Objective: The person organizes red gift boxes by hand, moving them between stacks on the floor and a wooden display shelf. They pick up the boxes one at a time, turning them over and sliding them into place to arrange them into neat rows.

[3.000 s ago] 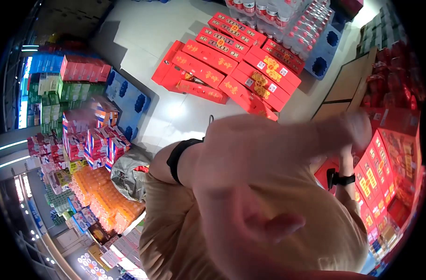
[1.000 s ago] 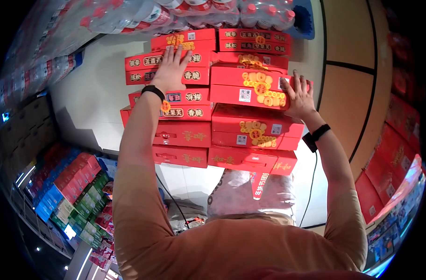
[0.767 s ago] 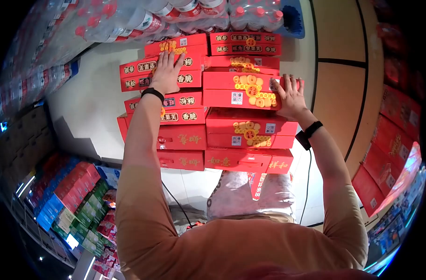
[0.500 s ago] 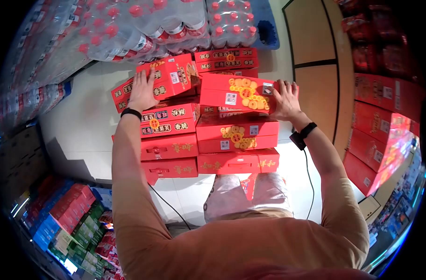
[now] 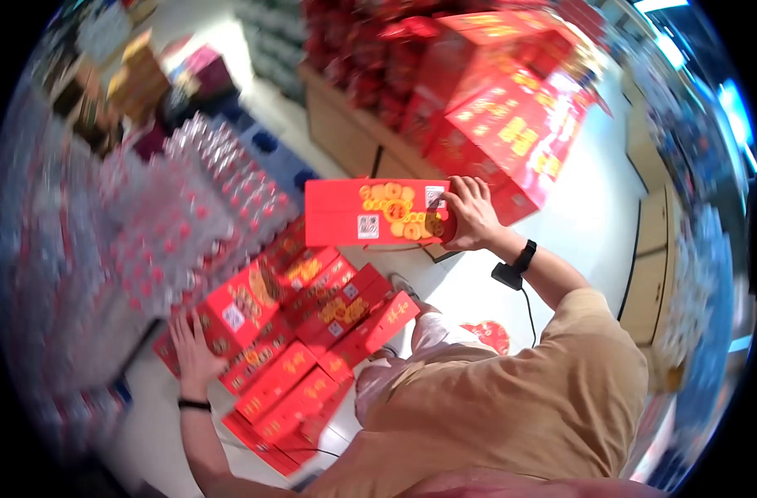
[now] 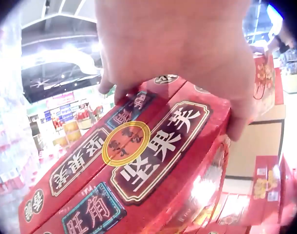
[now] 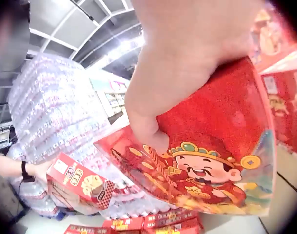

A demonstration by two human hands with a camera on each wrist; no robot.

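My right hand (image 5: 471,217) grips one end of a red gift box (image 5: 333,212) printed with yellow cookies, holding it up off the stack. In the right wrist view its end panel (image 7: 212,170) bears a smiling cartoon figure, with the thumb against it. At the lower left of the head view, my left hand (image 5: 197,355) holds another red gift box (image 5: 250,307) by its end. Chinese lettering and a round gold emblem (image 6: 126,144) cover this box's long side in the left wrist view, where the fingers wrap over its end.
Several more red gift boxes (image 5: 300,378) are stacked on the floor by my legs. Shrink-wrapped bottle packs (image 5: 188,216) rise at the left on a blue pallet (image 5: 271,145). A wooden-sided display (image 5: 341,108) with red packages (image 5: 503,133) stands ahead.
My view and body have turned right. My right hand has lifted its gift box away from the stack, toward the red display. The left hand's box now sits apart from it, at an angle.
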